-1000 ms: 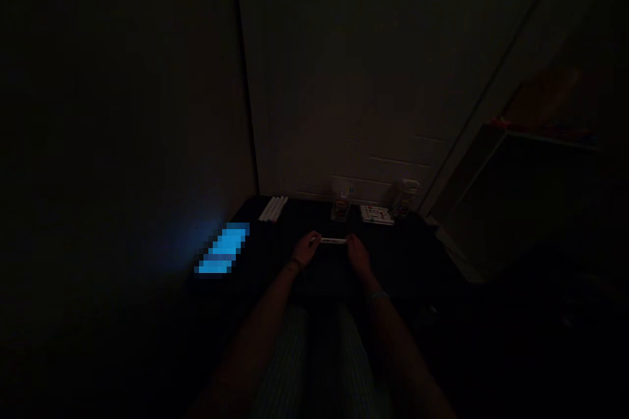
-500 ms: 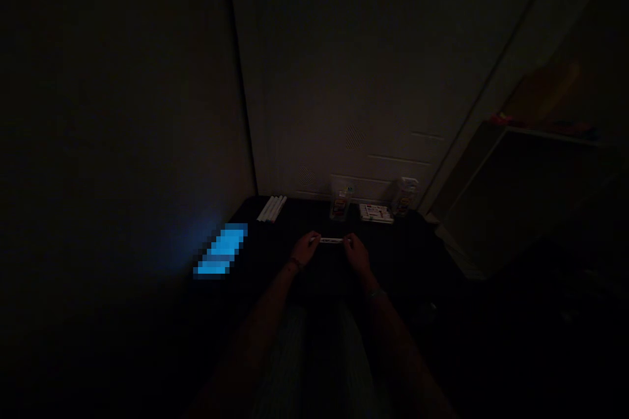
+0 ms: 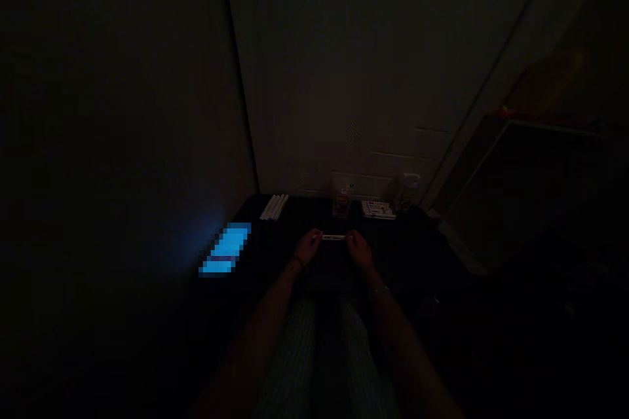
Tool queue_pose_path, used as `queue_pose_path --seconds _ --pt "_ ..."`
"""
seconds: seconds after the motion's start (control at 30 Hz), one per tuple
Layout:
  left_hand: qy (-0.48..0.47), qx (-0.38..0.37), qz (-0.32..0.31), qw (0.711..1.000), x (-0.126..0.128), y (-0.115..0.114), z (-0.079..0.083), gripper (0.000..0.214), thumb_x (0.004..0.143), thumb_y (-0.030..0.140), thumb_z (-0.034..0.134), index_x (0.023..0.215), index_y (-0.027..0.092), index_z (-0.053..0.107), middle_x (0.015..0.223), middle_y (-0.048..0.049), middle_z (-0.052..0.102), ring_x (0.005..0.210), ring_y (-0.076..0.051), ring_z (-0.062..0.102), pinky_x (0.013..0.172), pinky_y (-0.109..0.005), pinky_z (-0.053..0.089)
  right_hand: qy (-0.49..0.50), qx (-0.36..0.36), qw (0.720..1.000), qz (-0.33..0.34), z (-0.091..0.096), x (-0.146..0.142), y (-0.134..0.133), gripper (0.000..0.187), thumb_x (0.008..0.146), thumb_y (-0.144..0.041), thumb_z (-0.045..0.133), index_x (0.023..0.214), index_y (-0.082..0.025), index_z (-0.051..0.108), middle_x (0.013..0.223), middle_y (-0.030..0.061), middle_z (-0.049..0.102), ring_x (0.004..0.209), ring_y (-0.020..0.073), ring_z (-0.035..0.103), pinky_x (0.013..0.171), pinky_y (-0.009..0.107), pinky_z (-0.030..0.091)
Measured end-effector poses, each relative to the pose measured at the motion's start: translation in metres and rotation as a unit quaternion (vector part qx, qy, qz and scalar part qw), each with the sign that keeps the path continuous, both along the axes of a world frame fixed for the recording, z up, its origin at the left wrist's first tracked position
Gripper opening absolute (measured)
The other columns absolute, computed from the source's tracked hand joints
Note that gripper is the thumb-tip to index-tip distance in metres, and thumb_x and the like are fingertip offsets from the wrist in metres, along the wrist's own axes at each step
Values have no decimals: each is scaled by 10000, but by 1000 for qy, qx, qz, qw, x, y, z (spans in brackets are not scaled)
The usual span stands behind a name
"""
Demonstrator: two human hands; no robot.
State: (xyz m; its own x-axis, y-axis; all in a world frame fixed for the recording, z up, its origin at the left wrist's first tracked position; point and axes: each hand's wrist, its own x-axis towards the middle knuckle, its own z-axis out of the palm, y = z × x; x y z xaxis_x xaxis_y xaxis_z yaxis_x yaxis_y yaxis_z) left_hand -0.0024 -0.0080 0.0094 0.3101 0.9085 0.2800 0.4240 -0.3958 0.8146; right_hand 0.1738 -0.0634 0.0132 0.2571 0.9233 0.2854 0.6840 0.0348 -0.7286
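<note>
A slim white marker (image 3: 334,237) with dark print lies level between my two hands over the dark table. My left hand (image 3: 308,246) pinches its left end, and my right hand (image 3: 360,249) pinches its right end. The fingertips cover both ends. Several similar white markers (image 3: 274,207) rest side by side on the table at the back left. Behind my right hand is a flat set of white markers (image 3: 378,210), close together. The light is very dim, so fine detail is lost.
The dark table (image 3: 422,255) stands against a pale wall (image 3: 314,91). Two clear plastic containers, a middle one (image 3: 342,201) and a right one (image 3: 407,193), stand along its back edge. A glowing blue, pixelated screen (image 3: 227,247) lies at the left edge. A cabinet (image 3: 531,190) is on the right.
Both hands keep their hold on the marker. The view has shifted slightly, and the print on the marker looks a little different, as if it has turned a bit.
</note>
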Motion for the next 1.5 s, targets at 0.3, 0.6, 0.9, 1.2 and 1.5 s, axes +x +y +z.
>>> queue_pose_path --seconds 0.3,0.6,0.9,1.2,1.5 --pt "-14 -1 7 1000 0 -1 0 291 772 429 365 837 207 543 809 10 595 768 -125 535 725 -235 404 4 2 1000 10 -1 1 -2 257 812 -407 322 858 -251 520 849 -24 569 781 125 510 667 218 348" --pt "-49 -26 70 996 -1 4 -5 348 741 494 391 820 178 515 682 20 548 640 -102 494 587 -203 387 11 -3 999 37 -4 3 1 311 850 -344 221 876 -244 514 855 -18 564 787 113 507 702 213 347" --pt "-39 -10 70 997 1 2 -8 302 771 444 374 841 187 515 703 9 570 655 -107 519 617 -215 387 10 12 1000 15 -4 -3 -2 303 788 -480 345 858 -243 520 825 -28 566 741 115 516 653 204 360" --pt "28 93 -3 995 -8 -12 23 276 803 388 361 867 180 531 766 -4 573 709 -109 527 668 -230 407 72 24 997 20 -10 0 3 350 796 -502 312 892 -247 532 857 -15 581 783 136 530 710 242 383" --pt "189 325 -38 926 -6 -55 39 248 827 304 371 971 206 547 885 -48 569 883 -161 485 819 -342 357 139 43 988 41 -23 5 11 449 825 -471 224 991 -207 546 1070 47 548 1009 165 487 879 310 362"
